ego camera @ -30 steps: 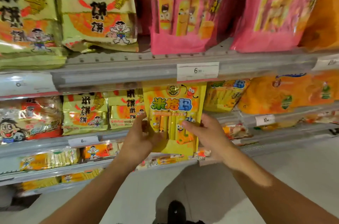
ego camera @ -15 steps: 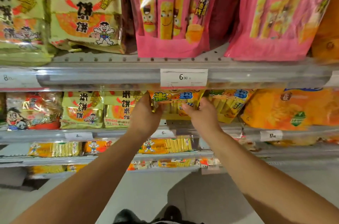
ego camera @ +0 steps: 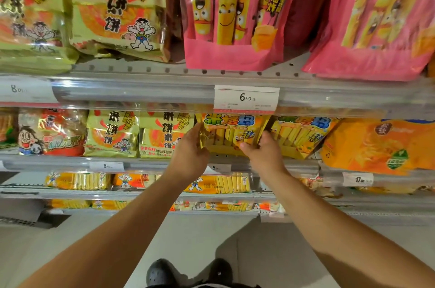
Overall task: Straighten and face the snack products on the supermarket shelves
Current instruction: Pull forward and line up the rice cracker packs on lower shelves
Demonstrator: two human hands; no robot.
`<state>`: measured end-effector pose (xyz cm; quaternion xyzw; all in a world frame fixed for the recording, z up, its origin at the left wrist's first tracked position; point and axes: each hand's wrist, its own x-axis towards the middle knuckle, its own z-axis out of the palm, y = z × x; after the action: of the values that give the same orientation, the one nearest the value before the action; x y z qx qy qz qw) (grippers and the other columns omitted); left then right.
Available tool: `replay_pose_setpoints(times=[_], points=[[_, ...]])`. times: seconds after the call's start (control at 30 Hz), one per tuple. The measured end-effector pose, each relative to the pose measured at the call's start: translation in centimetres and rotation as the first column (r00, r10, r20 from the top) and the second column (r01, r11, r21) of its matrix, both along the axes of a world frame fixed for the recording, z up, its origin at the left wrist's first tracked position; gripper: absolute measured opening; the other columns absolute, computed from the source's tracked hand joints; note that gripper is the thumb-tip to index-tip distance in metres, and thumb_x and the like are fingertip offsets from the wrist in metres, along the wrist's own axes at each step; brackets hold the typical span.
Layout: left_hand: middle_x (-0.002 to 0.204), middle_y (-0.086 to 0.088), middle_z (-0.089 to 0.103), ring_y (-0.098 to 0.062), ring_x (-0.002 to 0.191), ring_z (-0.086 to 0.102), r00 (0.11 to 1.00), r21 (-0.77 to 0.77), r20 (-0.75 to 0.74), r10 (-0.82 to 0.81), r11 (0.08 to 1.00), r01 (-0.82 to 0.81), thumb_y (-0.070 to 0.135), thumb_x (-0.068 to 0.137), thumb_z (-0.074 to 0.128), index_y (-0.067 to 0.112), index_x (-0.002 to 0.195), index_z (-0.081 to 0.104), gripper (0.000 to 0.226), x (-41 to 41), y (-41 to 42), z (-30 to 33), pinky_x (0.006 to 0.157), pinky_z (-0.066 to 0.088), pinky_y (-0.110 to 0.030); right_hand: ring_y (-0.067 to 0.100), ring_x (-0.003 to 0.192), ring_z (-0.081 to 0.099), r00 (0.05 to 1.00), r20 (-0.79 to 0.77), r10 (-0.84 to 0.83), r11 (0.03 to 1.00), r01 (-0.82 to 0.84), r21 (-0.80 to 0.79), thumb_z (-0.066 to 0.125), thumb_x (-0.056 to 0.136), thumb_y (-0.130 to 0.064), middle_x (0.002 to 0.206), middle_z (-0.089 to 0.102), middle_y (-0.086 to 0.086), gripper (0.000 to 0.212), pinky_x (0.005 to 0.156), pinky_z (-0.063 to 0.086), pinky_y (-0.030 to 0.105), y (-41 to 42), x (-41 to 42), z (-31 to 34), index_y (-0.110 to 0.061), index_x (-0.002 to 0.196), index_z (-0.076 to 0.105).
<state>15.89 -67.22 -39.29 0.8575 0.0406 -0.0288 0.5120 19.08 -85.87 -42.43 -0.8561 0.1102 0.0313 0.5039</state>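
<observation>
Here, one yellow plastic snack pack with blue and green lettering stands on the grey metal middle shelf, directly below the white 6.90 price tag. Two hands: left hand grasps the pack's left edge; right hand grips its lower right corner. One matching yellow pack leans just right of it. Below and left of the tag: two gold-green rice-cracker bags and one red-and-silver bag. Above the tag: two pink bags and two large gold-green bags.
</observation>
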Motion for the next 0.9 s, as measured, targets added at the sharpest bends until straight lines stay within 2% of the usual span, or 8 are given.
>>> replay_pose_setpoints(times=[0.07, 0.17, 0.27, 0.33, 0.47, 0.6, 0.7, 0.9], points=[[0.101, 0.021, 0.064, -0.013, 0.099, 0.062, 1.000, 0.008, 0.027, -0.015, 1.000, 0.014, -0.004, 0.085, 0.044, 0.022, 0.125, 0.053, 0.048, -0.3, 0.1, 0.1, 0.083, 0.053, -0.030, 0.011, 0.086, 0.057, 0.998, -0.044, 0.037, 0.997, -0.040, -0.062, 0.068, 0.087, -0.033, 0.096, 0.063, -0.008, 0.022, 0.059, 0.037, 0.018, -0.2, 0.0, -0.6, -0.020, 0.101, 0.056], [0.105, 0.012, 0.069, -0.012, 0.100, 0.065, 0.999, 0.002, 0.021, -0.034, 0.999, 0.034, 0.000, 0.087, 0.045, 0.024, 0.117, 0.059, 0.041, -0.6, 0.3, 0.2, 0.086, 0.055, -0.033, 0.012, 0.088, 0.058, 0.996, -0.064, 0.061, 0.994, -0.067, -0.091, 0.069, 0.087, -0.029, 0.097, 0.063, -0.007, 0.021, 0.059, 0.037, 0.016, -0.3, 0.1, -0.7, -0.019, 0.100, 0.056], [0.098, 0.021, 0.070, 0.004, 0.093, 0.064, 1.000, -0.052, 0.015, -0.017, 0.998, 0.018, 0.000, 0.088, 0.047, 0.037, 0.108, 0.063, 0.044, -1.7, 0.6, 0.2, 0.076, 0.052, -0.016, 0.009, 0.107, 0.058, 1.000, 0.003, 0.031, 0.999, -0.031, 0.017, 0.069, 0.087, -0.018, 0.115, 0.062, -0.014, 0.027, 0.080, 0.046, 0.022, -0.8, -1.4, -0.4, -0.023, 0.110, 0.056], [0.105, 0.016, 0.070, 0.001, 0.101, 0.063, 1.000, -0.060, -0.006, 0.028, 0.998, -0.028, 0.000, 0.089, 0.049, 0.035, 0.112, 0.063, 0.044, -2.9, 1.4, 0.0, 0.083, 0.053, -0.020, 0.003, 0.119, 0.049, 0.998, 0.059, -0.001, 0.998, -0.004, 0.069, 0.068, 0.087, -0.013, 0.129, 0.051, -0.019, 0.050, 0.096, 0.039, 0.023, -1.1, -3.8, -0.4, -0.026, 0.131, 0.049], [0.115, 0.002, 0.068, -0.011, 0.108, 0.063, 0.990, 0.022, -0.063, 0.128, 0.992, -0.127, 0.004, 0.091, 0.052, 0.015, 0.122, 0.064, 0.034, -5.3, 4.6, -0.5, 0.092, 0.051, -0.027, 0.010, 0.117, 0.053, 0.985, 0.172, -0.032, 0.998, 0.023, 0.057, 0.066, 0.086, -0.003, 0.128, 0.057, -0.010, 0.048, 0.096, 0.040, 0.025, -0.7, -7.8, -0.8, -0.027, 0.125, 0.052], [0.107, 0.004, 0.070, -0.007, 0.095, 0.066, 0.961, 0.055, -0.092, 0.260, 0.965, -0.256, 0.007, 0.091, 0.056, 0.016, 0.118, 0.065, 0.030, -8.2, 8.8, -0.6, 0.085, 0.055, -0.029, 0.012, 0.105, 0.060, 0.951, 0.238, 0.197, 0.979, -0.204, 0.006, 0.065, 0.084, 0.002, 0.109, 0.061, -0.017, 0.033, 0.089, 0.047, 0.027, 3.1, -8.1, -0.3, -0.026, 0.100, 0.062], [0.100, 0.008, 0.069, 0.002, 0.085, 0.065, 0.925, 0.054, -0.108, 0.365, 0.931, -0.361, 0.006, 0.091, 0.056, 0.020, 0.114, 0.064, 0.028, -10.5, 12.3, -0.6, 0.075, 0.057, -0.026, 0.006, 0.102, 0.059, 0.925, 0.199, 0.322, 0.945, -0.326, -0.013, 0.063, 0.087, -0.002, 0.106, 0.060, -0.024, 0.029, 0.081, 0.045, 0.021, 7.2, -7.5, 0.0, -0.030, 0.097, 0.064], [0.098, 0.007, 0.070, -0.002, 0.082, 0.067, 0.861, 0.028, -0.150, 0.486, 0.873, -0.487, 0.003, 0.090, 0.057, 0.020, 0.112, 0.066, 0.030, -15.5, 20.3, -1.9, 0.072, 0.057, -0.022, -0.002, 0.095, 0.056, 0.851, 0.132, 0.509, 0.861, -0.500, -0.095, 0.061, 0.090, -0.012, 0.103, 0.056, -0.026, 0.031, 0.076, 0.048, 0.021, 16.7, -7.4, 0.4, -0.042, 0.093, 0.056]])
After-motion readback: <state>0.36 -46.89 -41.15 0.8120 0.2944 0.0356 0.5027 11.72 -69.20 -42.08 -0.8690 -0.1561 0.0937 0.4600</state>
